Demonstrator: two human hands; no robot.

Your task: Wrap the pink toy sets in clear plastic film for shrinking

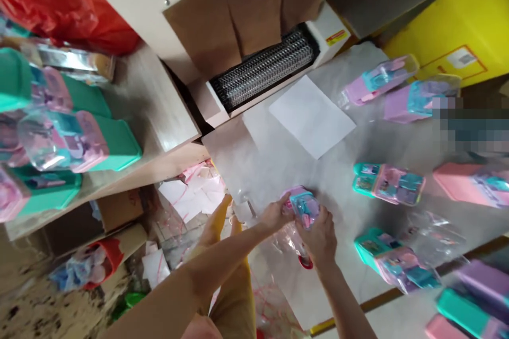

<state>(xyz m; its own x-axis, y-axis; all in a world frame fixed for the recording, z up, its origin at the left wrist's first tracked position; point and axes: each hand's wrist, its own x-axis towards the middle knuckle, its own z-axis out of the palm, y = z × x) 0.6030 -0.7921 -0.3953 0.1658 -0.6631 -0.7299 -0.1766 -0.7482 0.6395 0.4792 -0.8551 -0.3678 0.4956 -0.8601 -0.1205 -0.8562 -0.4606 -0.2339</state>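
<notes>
The small box is right between my two hands, low over the near middle of the grey desk, its clear cover showing blue and pink pieces inside. My fingers hide its left end and its near right edge, and I can't tell whether its underside touches the desk or is lifted a little. The pieces inside are too blurred to name. Just nearer to me are a crumpled clear wrapper and a red ring, the ring partly covered, so I can't make out what it belongs to. My left hand is partly closed, fingertips gripping the box's left end; my right hand curls round its right side, fingers bent and thumb side out of clear view. Beyond them lies a white sheet, with more boxes to the right, some cut off at the edge.
</notes>
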